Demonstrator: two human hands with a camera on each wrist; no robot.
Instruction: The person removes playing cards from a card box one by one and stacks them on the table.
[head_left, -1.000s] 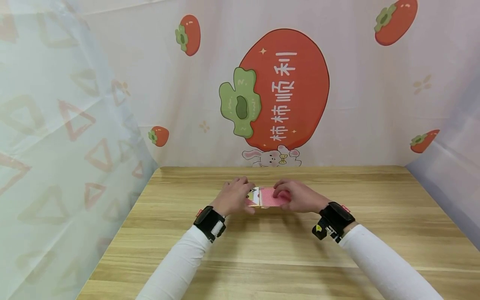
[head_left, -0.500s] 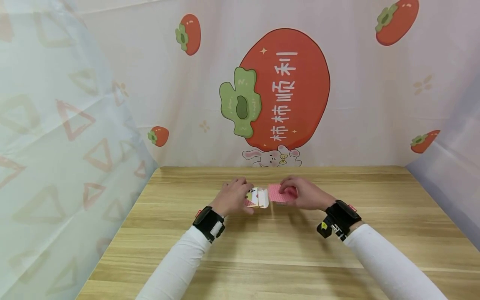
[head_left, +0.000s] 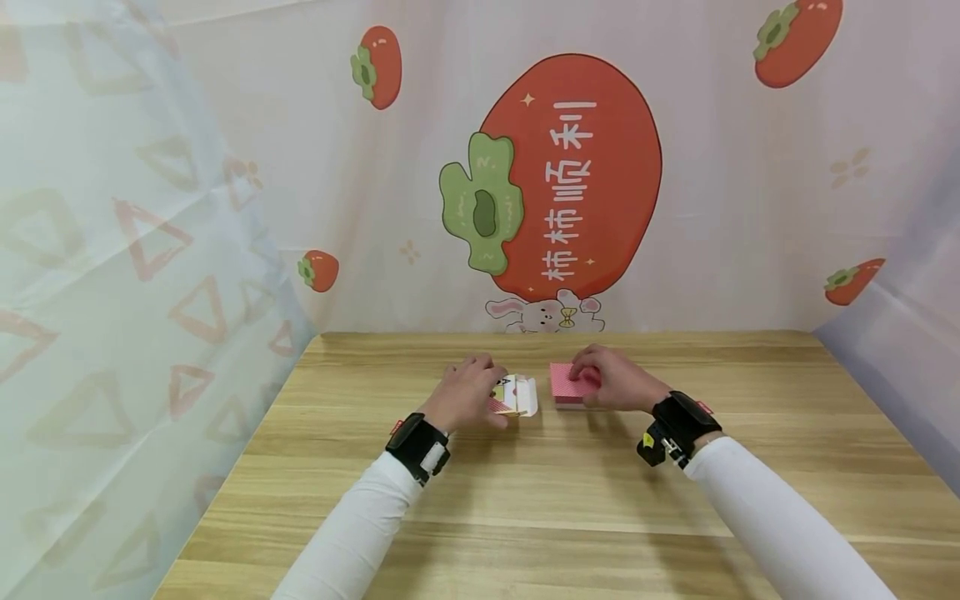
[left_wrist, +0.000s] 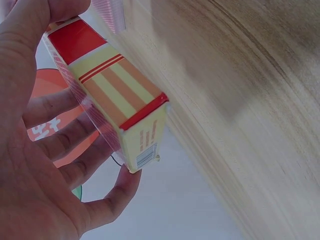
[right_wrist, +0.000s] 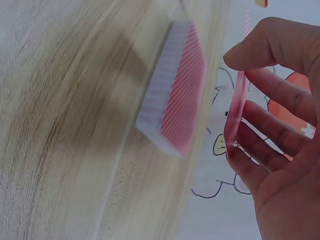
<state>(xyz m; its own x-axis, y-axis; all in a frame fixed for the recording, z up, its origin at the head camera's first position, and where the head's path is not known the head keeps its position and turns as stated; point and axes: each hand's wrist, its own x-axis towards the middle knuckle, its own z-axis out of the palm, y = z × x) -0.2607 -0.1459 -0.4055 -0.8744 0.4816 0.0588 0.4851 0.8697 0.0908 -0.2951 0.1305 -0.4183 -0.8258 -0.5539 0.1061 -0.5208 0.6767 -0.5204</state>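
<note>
On the left, my left hand (head_left: 465,392) grips an opened playing card box (head_left: 527,396), whose white flap sticks out to the right. In the left wrist view, the box (left_wrist: 112,80) shows striped sides and a barcode, with the thumb and fingers around it. My right hand (head_left: 618,379) pinches a thin red-patterned playing card (right_wrist: 236,112) between thumb and fingertips; whether it is one card or a few, I cannot tell. Apart from it, a deck of cards (right_wrist: 172,92) lies on the table, red back up.
Both hands work near the back of a wooden table (head_left: 525,517). Behind it hangs a white cloth (head_left: 720,208) printed with persimmons, and another patterned cloth (head_left: 112,333) hangs along the left side. Black camera straps circle both wrists.
My right hand has moved right and slightly away with the red-patterned card, leaving the box. The box's flap and the deck's edge have come into view. The left hand stays in place.
</note>
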